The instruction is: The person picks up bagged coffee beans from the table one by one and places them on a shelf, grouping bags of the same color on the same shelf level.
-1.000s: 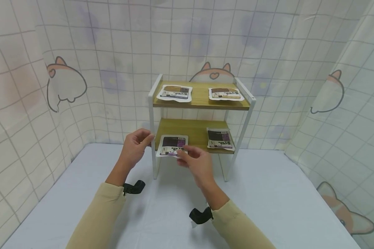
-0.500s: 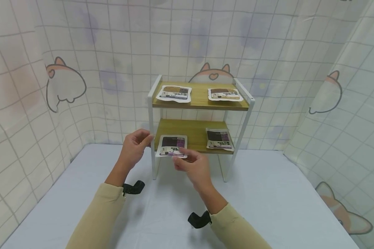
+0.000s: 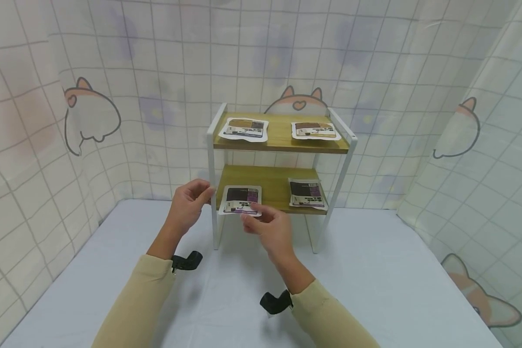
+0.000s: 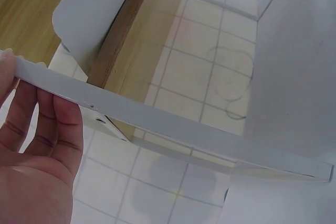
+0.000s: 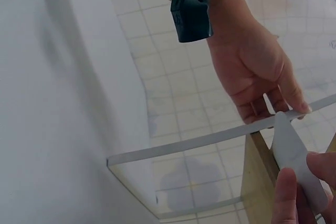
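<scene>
A flat purple-and-white printed packet [image 3: 239, 199] lies at the left of the lower shelf board [image 3: 271, 181], its front edge jutting past the board. My right hand [image 3: 275, 232] pinches its front right corner between thumb and fingers. In the right wrist view, the white underside of this packet [image 5: 296, 156] shows between the fingertips [image 5: 286, 187]. My left hand [image 3: 189, 205] holds the rack's white front left post [image 3: 212, 174]. In the left wrist view, fingers of the left hand [image 4: 42, 150] curl about that post [image 4: 157, 121].
A second purple packet [image 3: 306, 194] lies at the right of the lower board. Two brown-and-white packets, one left [image 3: 243, 129] and one right [image 3: 315, 130], lie on the upper board [image 3: 280, 142]. The rack stands on a white-covered table [image 3: 374, 270] before a gridded curtain [image 3: 165, 58].
The left packet has shifted slightly back onto the lower board. My right thumb has moved to its front corner. My left hand has kept its place on the post.
</scene>
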{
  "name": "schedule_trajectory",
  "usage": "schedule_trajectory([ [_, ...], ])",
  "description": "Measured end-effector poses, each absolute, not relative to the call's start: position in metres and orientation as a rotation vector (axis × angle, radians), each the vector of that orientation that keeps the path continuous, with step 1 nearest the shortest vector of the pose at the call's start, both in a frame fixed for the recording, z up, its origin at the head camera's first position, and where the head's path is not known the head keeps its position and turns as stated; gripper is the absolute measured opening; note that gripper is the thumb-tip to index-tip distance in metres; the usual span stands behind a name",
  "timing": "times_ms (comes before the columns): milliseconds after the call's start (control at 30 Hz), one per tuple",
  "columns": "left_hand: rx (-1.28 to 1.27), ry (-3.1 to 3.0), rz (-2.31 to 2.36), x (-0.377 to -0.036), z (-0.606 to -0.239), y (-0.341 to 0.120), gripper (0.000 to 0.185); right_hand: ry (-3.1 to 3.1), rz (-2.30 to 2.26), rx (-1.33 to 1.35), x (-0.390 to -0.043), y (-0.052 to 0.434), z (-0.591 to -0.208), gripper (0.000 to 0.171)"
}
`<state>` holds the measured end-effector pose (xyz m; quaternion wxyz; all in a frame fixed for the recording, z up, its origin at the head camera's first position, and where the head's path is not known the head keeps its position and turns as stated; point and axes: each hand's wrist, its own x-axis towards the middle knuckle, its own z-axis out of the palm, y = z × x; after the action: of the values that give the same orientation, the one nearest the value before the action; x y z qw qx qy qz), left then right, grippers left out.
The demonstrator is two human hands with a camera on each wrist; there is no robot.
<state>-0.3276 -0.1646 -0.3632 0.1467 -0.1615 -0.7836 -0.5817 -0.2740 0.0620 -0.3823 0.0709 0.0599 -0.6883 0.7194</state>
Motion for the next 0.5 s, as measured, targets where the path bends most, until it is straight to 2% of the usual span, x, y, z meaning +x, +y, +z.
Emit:
schedule_trajectory([
  [500, -0.459, -2.261, -1.687, -0.3289, -0.3643, -0.1653, 0.034, -2.054, 2.194, 0.172, -0.2835, 0.0621, -0.3787, 0.035],
])
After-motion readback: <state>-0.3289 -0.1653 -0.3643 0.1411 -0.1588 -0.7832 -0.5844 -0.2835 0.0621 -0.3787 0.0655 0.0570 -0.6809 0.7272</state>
